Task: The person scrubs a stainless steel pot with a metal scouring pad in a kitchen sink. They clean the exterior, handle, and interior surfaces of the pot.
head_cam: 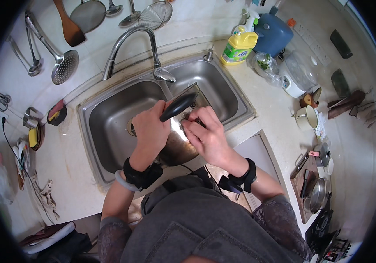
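Observation:
A metal pan [178, 148] with brown stains on its shiny surface is held tilted over the front of the double-bowl steel sink [115, 108]. Its black handle [179, 107] points up towards the faucet side. My left hand [151, 126] grips the pan beside the handle; its fingertips are hidden behind. Against the pan's surface, my right hand [207, 134] is closed with bent fingers around a small dark scrubber [186, 116], perhaps steel wool, mostly covered by the fingers. The chrome faucet [130, 33] arches over the left bowl, behind my left hand.
Yellow detergent jug [238, 47] and blue plastic jug [273, 34] stand at the back right corner. Along the right counter are an enamel mug [306, 117], a cutting board [303, 184] and a steel pot [317, 195]. A skimmer [65, 67] hangs on the wall, left.

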Demonstrator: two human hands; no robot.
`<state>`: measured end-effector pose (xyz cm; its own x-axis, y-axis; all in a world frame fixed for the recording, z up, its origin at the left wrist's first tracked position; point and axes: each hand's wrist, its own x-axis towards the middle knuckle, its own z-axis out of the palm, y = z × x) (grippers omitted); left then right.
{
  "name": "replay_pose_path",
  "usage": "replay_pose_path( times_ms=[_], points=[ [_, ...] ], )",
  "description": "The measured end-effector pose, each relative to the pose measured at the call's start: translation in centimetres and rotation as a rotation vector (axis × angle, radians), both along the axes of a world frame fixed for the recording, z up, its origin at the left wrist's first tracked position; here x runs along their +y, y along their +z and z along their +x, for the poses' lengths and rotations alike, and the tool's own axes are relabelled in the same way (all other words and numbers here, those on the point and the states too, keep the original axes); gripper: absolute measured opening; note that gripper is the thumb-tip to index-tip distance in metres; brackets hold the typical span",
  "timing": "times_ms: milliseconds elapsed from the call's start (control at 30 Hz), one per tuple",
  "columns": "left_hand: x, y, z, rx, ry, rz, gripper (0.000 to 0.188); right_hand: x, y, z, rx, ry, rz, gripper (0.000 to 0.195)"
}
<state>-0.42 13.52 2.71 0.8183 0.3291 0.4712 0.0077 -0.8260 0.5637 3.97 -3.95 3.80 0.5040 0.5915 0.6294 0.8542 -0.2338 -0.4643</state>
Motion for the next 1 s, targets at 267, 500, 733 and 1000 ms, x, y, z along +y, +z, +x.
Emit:
replay_pose_path(
  times_ms=[267, 500, 733, 1000],
  points=[
    [-0.1, 0.3, 0.1, -0.033, -0.018, 0.023, 0.018, -0.2, 0.1, -0.5, -0.034, -0.020, -0.059, 0.016],
    [0.4, 0.1, -0.4, -0.072, -0.007, -0.041, 0.016, -1.7, -1.5, 3.6, 0.219, -0.225, 0.027, 0.017],
    [0.3, 0.1, -0.4, -0.077, 0.017, 0.013, 0.016, -0.6, -0.9, 2.9, 0.010, -0.147, -0.013, 0.012],
    [0.7, 0.2, 0.0, 0.053, 0.037, -0.028, 0.023, 0.6, -0.3, 2.3, -0.058, -0.058, 0.018, 0.015]
  ],
)
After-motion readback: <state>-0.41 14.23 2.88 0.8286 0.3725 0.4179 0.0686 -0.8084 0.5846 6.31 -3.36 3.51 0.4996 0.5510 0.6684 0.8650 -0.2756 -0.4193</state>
